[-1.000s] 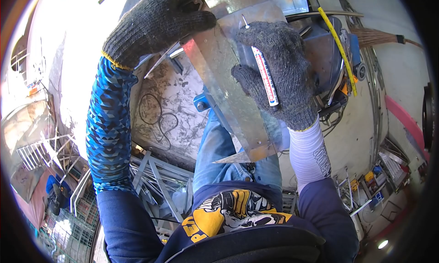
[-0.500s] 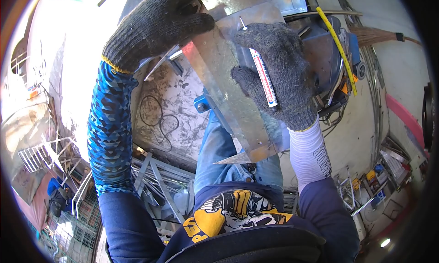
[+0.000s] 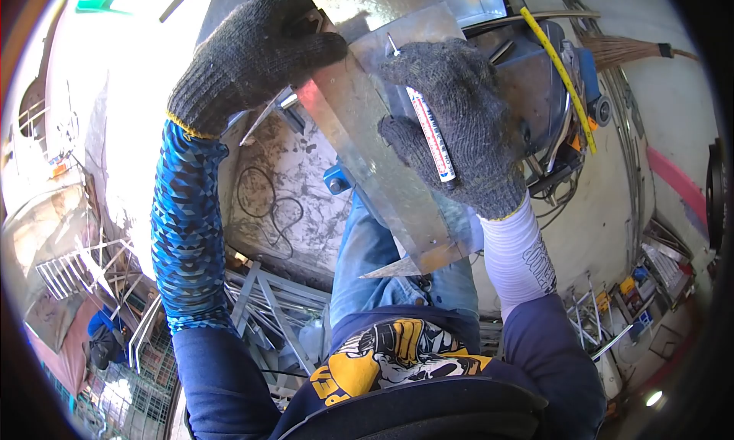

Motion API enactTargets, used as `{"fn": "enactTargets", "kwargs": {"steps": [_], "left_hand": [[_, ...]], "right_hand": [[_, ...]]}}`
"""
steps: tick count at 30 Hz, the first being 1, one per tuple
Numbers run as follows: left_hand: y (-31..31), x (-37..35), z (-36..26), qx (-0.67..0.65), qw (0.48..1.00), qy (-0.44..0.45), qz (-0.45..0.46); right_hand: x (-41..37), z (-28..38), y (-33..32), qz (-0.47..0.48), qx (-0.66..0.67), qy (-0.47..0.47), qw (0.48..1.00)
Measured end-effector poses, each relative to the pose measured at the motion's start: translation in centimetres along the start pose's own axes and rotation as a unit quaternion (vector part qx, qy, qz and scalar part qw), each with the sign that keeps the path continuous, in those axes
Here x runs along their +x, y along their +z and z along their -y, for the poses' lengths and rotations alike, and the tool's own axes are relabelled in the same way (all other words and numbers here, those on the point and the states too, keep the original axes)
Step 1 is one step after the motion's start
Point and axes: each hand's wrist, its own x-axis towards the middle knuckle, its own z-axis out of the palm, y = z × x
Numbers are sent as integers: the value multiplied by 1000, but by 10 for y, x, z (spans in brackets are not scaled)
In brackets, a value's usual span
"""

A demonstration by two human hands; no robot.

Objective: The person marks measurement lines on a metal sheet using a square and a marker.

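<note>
My left hand (image 3: 256,61), in a dark knit glove, is closed at the upper left end of a long, shiny sheet-metal piece (image 3: 375,153). A small metal edge shows between its thumb and fingers; the rest of that grip is hidden. The piece slants down toward my lap and ends in a pointed flap. My right hand (image 3: 462,126), also gloved, is wrapped round a white paint marker (image 3: 432,134) with red and blue print. Its thin tip points up and away, over the metal surface. The right hand lies against or just over the sheet.
Beyond the hands lies a larger shiny metal sheet (image 3: 397,4). A yellow measuring strip (image 3: 558,77) and a straw broom (image 3: 623,51) are at the right. Metal frames (image 3: 267,310) lie below left, a thin cable (image 3: 260,203) on the floor. Another person (image 3: 105,337) is at far left.
The view has shifted slightly. My left hand sits a little lower in it and my right hand a little further left; both grips look unchanged.
</note>
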Motion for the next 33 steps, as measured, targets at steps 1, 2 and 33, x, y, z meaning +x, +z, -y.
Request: {"fn": "enactTargets", "kwargs": {"steps": [1, 2, 33], "left_hand": [[1, 0, 1, -1, 1000, 12, -7], [1, 0, 2, -2, 1000, 24, -15], [2, -3, -7, -20, 999, 6, -27]], "right_hand": [[0, 0, 0, -6, 3, -1, 1000], [0, 0, 1, -13, 5, -1, 1000], [42, -18, 10, -133, 150, -40, 979]]}}
